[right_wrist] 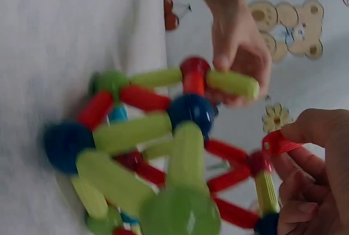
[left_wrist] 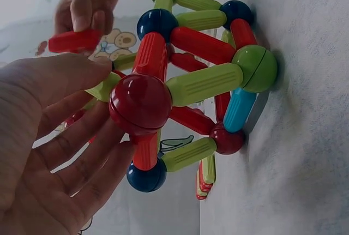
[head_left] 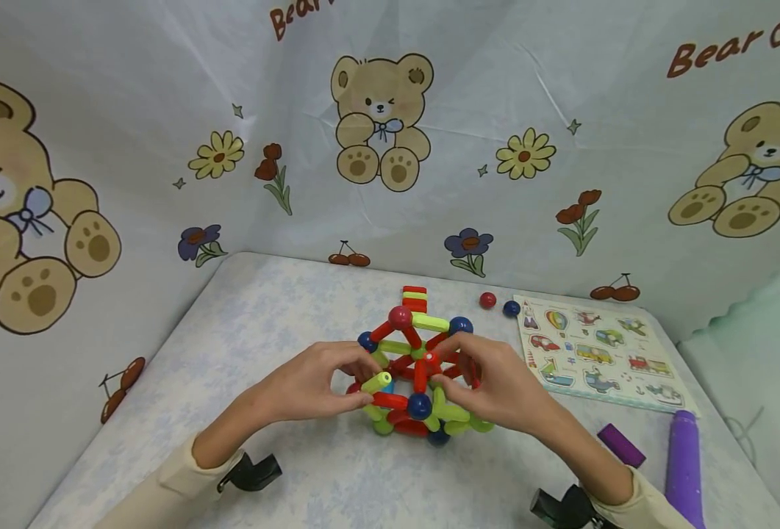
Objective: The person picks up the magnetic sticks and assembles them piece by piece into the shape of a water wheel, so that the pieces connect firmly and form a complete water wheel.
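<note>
Between the hands stands a magnetic ball-and-rod structure [head_left: 395,401] of red, blue and green balls joined by red and yellow-green rods. My left hand [head_left: 328,382] holds its left side, thumb and fingers about a red ball [left_wrist: 140,104]. From that ball a yellow-green rod [right_wrist: 234,84] sticks out with a free end. My right hand [head_left: 492,378] pinches a red magnetic rod [right_wrist: 281,143] between thumb and index finger, over the structure's upper part. In the left wrist view this red rod is beyond the left thumb.
Behind the structure lie stacked red and yellow-green rods [head_left: 414,300]. A loose red ball [head_left: 487,300] and blue ball [head_left: 512,308] sit near a picture board [head_left: 601,353]. A purple block [head_left: 621,445] and purple cylinder [head_left: 684,466] lie at the right.
</note>
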A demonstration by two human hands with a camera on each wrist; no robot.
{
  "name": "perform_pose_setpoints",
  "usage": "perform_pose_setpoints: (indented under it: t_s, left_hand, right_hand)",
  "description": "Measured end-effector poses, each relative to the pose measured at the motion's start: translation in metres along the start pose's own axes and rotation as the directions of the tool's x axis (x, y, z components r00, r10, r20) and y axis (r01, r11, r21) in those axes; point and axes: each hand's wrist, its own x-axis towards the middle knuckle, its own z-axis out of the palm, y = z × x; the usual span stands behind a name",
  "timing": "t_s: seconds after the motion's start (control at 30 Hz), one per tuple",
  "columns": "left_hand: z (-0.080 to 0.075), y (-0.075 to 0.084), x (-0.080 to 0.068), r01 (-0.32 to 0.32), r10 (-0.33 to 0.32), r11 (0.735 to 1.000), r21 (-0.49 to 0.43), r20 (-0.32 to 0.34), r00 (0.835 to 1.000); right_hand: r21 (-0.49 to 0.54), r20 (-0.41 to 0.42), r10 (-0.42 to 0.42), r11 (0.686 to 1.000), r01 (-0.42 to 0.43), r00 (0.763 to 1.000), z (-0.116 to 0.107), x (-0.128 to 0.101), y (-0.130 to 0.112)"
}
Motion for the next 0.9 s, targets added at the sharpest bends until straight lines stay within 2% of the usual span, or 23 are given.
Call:
perform_pose_setpoints:
  t_s: [0.13, 0.23, 0.37, 0.73, 0.83, 0.9]
  left_hand:
    - [-0.001, -0.001, 0.000, -0.006, 0.005, 1.000, 0.007, 0.004, 1.000]
    - [-0.001, 0.000, 0.000, -0.008, 0.008, 1.000, 0.013, 0.004, 1.000]
    - [0.000, 0.000, 0.000, 0.001, -0.001, 1.000, 0.014, 0.003, 1.000]
    - [0.000, -0.002, 0.000, -0.001, 0.002, 1.000, 0.019, -0.009, 1.000]
    - [0.000, -0.002, 0.000, -0.001, 0.002, 1.000, 0.019, -0.005, 1.000]
    - [0.000, -0.002, 0.000, -0.002, 0.002, 1.000, 0.015, -0.001, 1.000]
  right_hand:
    - [0.003, 0.130, 0.021, 1.000, -0.022, 0.991, 0.018, 0.004, -0.006]
    - [0.004, 0.171, 0.041, 0.999, -0.042, 0.984, 0.026, 0.006, -0.005]
    - [0.018, 0.190, 0.067, 0.997, -0.071, 0.979, 0.029, 0.007, -0.005]
    - [0.010, 0.211, 0.057, 0.998, -0.060, 0.976, 0.030, 0.009, -0.007]
    - [0.019, 0.207, 0.036, 0.999, -0.041, 0.978, 0.025, 0.008, -0.006]
    - [0.045, 0.168, -0.017, 0.999, 0.009, 0.986, 0.016, 0.008, -0.003]
